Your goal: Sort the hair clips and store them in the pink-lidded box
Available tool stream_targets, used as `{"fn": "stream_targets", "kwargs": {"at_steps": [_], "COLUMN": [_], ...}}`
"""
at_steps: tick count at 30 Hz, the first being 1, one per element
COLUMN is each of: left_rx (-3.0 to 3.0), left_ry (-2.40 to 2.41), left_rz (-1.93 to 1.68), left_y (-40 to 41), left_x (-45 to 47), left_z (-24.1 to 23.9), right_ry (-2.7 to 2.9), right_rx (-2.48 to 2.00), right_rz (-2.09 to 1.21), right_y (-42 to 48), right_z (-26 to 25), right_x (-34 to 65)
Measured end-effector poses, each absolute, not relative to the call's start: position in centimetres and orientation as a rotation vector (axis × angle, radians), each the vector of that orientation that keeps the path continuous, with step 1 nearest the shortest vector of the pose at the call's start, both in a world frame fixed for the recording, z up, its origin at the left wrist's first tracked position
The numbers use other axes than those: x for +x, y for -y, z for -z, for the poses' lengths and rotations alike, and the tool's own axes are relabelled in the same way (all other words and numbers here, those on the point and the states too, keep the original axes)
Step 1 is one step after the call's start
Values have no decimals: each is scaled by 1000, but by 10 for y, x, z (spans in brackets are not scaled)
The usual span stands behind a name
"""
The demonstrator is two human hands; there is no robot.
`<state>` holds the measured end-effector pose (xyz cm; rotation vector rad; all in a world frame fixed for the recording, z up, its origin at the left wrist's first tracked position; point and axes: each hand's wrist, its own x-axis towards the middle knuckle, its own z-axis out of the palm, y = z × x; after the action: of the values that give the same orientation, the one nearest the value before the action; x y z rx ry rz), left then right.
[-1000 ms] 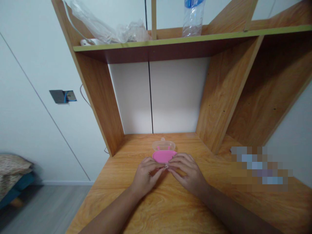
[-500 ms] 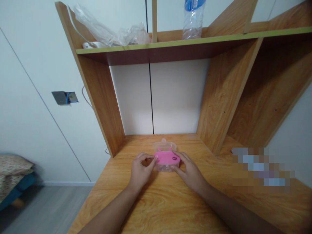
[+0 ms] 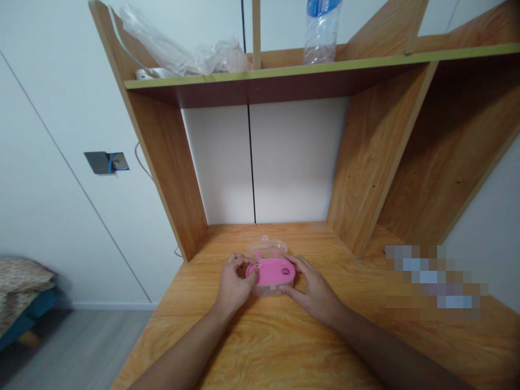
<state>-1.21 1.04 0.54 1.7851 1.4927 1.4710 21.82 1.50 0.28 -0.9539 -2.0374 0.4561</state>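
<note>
A small plastic box (image 3: 268, 291) with clear sides stands on the desk, its clear lid (image 3: 267, 249) tipped open at the back. Its top is covered by a flat pink inner piece (image 3: 270, 272). A thin black looped band (image 3: 285, 271) lies toward the right of the pink surface. At the left end, a small pale ring (image 3: 257, 266) is at the fingertips of my left hand (image 3: 238, 281), whose thumb and index finger are pinched together. My right hand (image 3: 311, 281) grips the box's right end, thumb in front and fingers behind.
The wooden desk (image 3: 260, 346) has side panels and an overhead shelf (image 3: 284, 78). On the shelf are a crumpled plastic bag (image 3: 182, 57) and a clear bottle (image 3: 320, 40). A blurred-out patch (image 3: 434, 284) covers something on the right. An uncovered wall socket (image 3: 106, 162) is at left.
The box has shifted slightly left and toward me and turned a little, with both hands still at its ends. The pale ring now shows more clearly at my left fingertips.
</note>
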Motion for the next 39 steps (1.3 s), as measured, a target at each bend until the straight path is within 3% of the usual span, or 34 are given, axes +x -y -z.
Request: {"fn": "stream_targets", "kwargs": {"at_steps": [9, 18, 39], "left_rx": [1862, 2376, 2068], "left_ry": [-1432, -1448, -1337], "left_rz": [-1475, -803, -1015], "left_y": [-14, -31, -31], "left_x": [-27, -82, -73], "left_z": [-9, -9, -10], "right_ry": [1978, 1877, 1845], "right_rx": [-1031, -1073, -1095], "right_rz": [-449, -432, -258], "right_y": [-20, -27, -22], "right_z": [4, 6, -3], "right_x": [219, 222, 221]}}
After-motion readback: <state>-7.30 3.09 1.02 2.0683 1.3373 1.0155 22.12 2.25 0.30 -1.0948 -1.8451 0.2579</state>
